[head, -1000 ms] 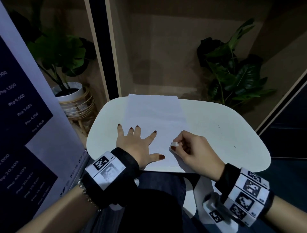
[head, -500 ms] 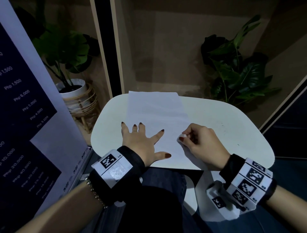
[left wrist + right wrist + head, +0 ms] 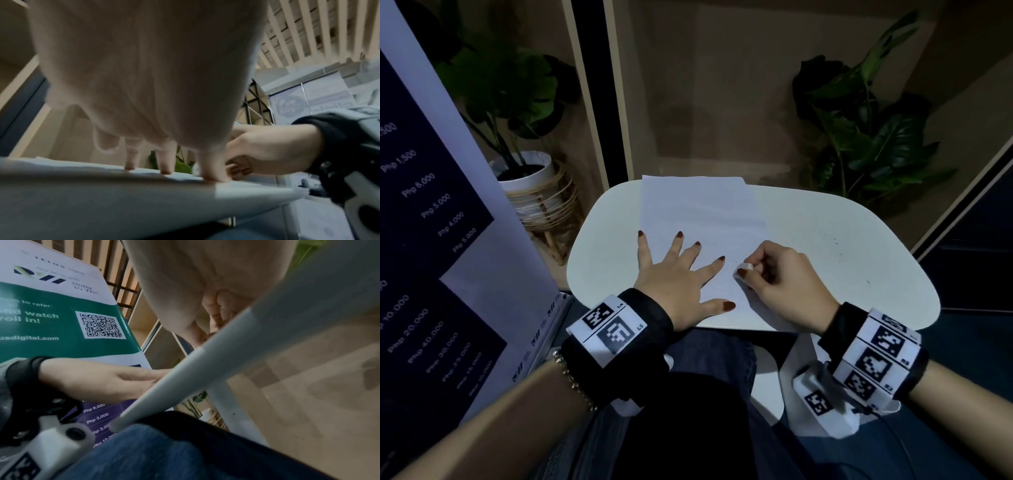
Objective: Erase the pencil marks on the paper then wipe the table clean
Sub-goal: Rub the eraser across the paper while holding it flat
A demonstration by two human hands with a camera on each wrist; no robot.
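Note:
A white sheet of paper point(image 3: 702, 209) lies lengthwise on the small white table point(image 3: 825, 260). My left hand point(image 3: 674, 274) presses flat on the paper's near left part, fingers spread and straight; in the left wrist view its fingertips point(image 3: 166, 170) touch the sheet point(image 3: 61, 164). My right hand point(image 3: 780, 277) pinches a small white eraser point(image 3: 745, 266) between thumb and fingers against the paper's near right edge. Faint dark specks lie on the paper just beyond the eraser. In the right wrist view the table edge point(image 3: 205, 369) hides the eraser.
Dark eraser crumbs point(image 3: 835, 241) dot the table right of the paper. A potted plant in a wicker stand point(image 3: 534, 192) is on the floor at the left, another plant point(image 3: 866, 137) behind the table at the right. A printed banner point(image 3: 431, 240) stands close on my left.
My right hand with the eraser has shifted slightly up the paper's right edge, away from me. My left hand stays flat on the sheet, its fingers spread wider.

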